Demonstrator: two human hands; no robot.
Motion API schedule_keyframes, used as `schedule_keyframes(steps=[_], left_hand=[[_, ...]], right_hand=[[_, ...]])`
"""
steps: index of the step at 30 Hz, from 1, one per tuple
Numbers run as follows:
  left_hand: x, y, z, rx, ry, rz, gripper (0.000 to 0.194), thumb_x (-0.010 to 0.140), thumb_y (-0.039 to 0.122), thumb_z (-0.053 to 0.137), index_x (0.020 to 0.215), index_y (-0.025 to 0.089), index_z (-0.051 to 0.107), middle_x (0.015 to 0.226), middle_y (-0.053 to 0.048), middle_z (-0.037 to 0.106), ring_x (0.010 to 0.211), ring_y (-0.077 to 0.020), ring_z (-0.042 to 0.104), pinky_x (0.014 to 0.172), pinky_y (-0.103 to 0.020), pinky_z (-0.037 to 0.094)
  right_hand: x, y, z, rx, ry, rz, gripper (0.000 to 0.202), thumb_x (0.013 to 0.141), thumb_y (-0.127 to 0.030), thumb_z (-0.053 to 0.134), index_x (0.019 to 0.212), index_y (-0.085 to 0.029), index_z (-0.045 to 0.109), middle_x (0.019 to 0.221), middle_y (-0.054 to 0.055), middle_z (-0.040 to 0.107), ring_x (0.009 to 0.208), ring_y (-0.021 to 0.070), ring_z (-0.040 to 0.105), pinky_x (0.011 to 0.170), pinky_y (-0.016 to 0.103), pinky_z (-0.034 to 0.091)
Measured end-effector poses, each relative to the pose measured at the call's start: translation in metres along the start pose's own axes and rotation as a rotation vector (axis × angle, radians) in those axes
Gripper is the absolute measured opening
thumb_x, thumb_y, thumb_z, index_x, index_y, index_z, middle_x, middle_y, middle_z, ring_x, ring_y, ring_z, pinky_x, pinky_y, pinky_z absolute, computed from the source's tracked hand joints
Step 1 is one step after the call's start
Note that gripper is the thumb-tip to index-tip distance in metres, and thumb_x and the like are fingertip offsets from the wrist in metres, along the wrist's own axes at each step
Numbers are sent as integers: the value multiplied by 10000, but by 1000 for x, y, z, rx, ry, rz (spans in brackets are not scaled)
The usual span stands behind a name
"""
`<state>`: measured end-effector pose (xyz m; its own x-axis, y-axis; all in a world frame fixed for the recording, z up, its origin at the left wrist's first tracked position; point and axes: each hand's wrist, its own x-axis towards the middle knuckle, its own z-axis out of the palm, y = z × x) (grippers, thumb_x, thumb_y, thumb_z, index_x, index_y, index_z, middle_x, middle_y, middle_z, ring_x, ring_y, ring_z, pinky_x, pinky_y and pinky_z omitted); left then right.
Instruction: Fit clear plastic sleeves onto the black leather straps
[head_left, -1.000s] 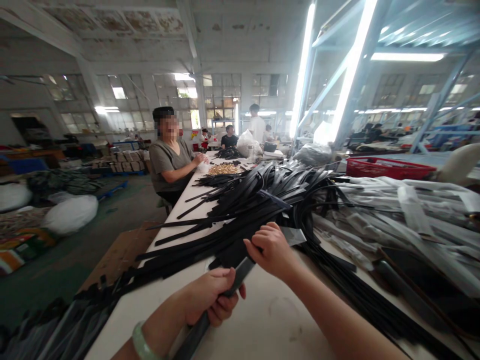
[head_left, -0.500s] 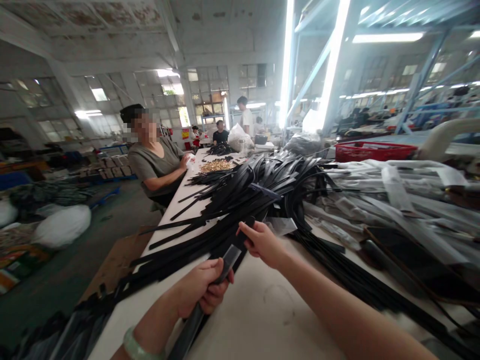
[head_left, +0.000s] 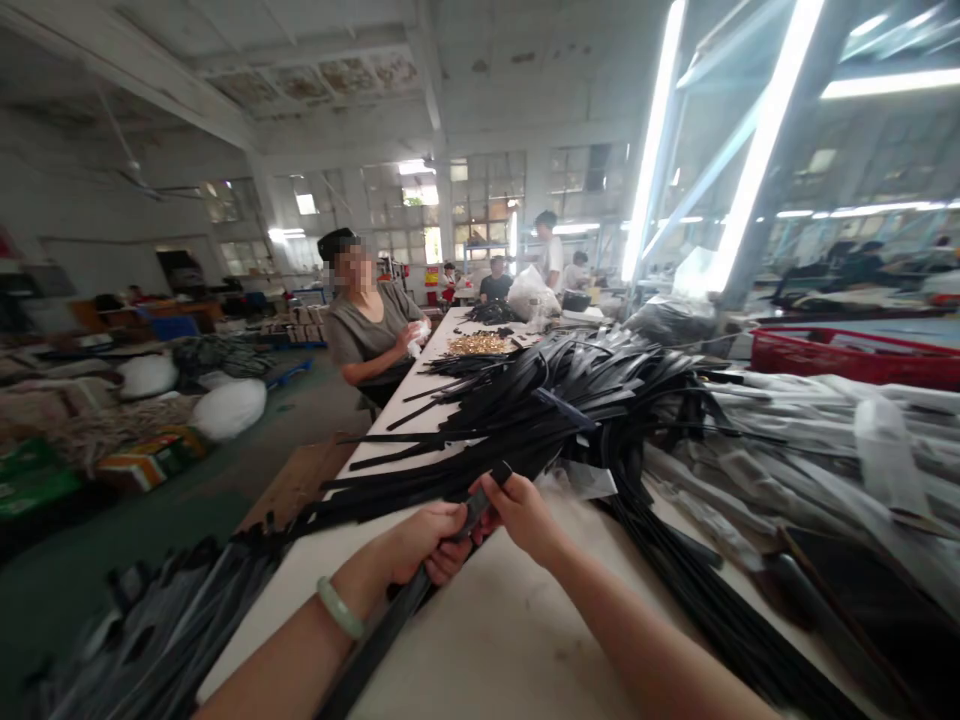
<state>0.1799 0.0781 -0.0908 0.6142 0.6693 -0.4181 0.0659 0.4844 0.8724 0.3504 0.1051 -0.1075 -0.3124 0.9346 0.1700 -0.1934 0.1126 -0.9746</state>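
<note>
In the head view my left hand (head_left: pixel 433 545) is closed around a long black belt strap (head_left: pixel 390 632) that runs down towards the bottom edge. A dull, see-through film seems to cover part of the strap. My right hand (head_left: pixel 525 515) pinches the strap's upper end, with the dark tip showing past the fingers. Both hands are close together above the white table (head_left: pixel 517 640). Just beyond them lies a big heap of black straps (head_left: pixel 517 400), and a clear plastic sleeve (head_left: pixel 589 478) rests beside the right hand.
Straps in clear wrapping (head_left: pixel 795 440) cover the table's right side, before a red crate (head_left: pixel 847 352). A pile of gold-coloured small parts (head_left: pixel 478 344) lies farther up. A co-worker (head_left: pixel 367 330) sits at the left edge. More straps (head_left: pixel 172 610) are at lower left.
My two hands have drawn together along the strap; the clear sleeve end that stuck out of my left hand now meets my right fingers. The view has swung left.
</note>
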Motion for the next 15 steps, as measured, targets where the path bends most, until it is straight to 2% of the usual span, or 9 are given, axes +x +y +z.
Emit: schedule_keyframes(steps=[3,5,7,9,11,13,15], left_hand=[[-16,-1,9,21,24,27,591,658,614,770,947,160,525,600,31,517,459,-76,437,435,-184,381],[-40,-9,16,38,42,20,612,633,521,830,1028,145,551,685,-9,591,554,-119,548,529,-243,481],[-78,-23,25,78,102,13,591,668,504,809,1074,150,565,686,4,585,566,-120,554,555,-258,500],[-125,-39,38,149,240,35,539,737,558,727,1075,170,570,657,30,550,528,-99,511,516,-226,473],[-179,-55,55,228,422,46,509,785,615,640,1038,178,577,617,47,509,475,-83,447,441,-185,402],[-234,-70,75,282,626,3,492,813,633,589,1009,181,587,589,55,474,444,-71,388,398,-163,328],[-286,-85,92,278,861,-66,509,812,653,566,1010,184,595,581,62,443,432,-61,324,387,-155,265]], right_hand=[[2,-1,-9,-5,92,-41,546,670,-726,650,734,-184,631,484,-17,536,420,151,526,422,285,470],[2,-2,-17,8,132,-58,546,671,-726,656,739,-185,633,499,-19,531,437,143,514,431,277,472],[-1,-4,-21,37,136,-59,544,670,-720,670,753,-184,633,524,-24,524,462,131,503,444,259,473],[-7,-4,-18,74,92,-39,528,670,-692,701,777,-178,643,555,-27,526,491,121,499,460,241,476],[-19,-2,-10,101,-42,20,491,684,-634,738,816,-166,671,596,-16,562,534,122,523,496,237,495],[-33,1,-1,85,-296,128,453,734,-578,735,923,-167,699,713,22,643,608,137,581,565,256,528],[-45,6,5,35,-539,212,476,786,-561,698,1115,-217,670,924,62,695,679,153,628,613,286,547]])
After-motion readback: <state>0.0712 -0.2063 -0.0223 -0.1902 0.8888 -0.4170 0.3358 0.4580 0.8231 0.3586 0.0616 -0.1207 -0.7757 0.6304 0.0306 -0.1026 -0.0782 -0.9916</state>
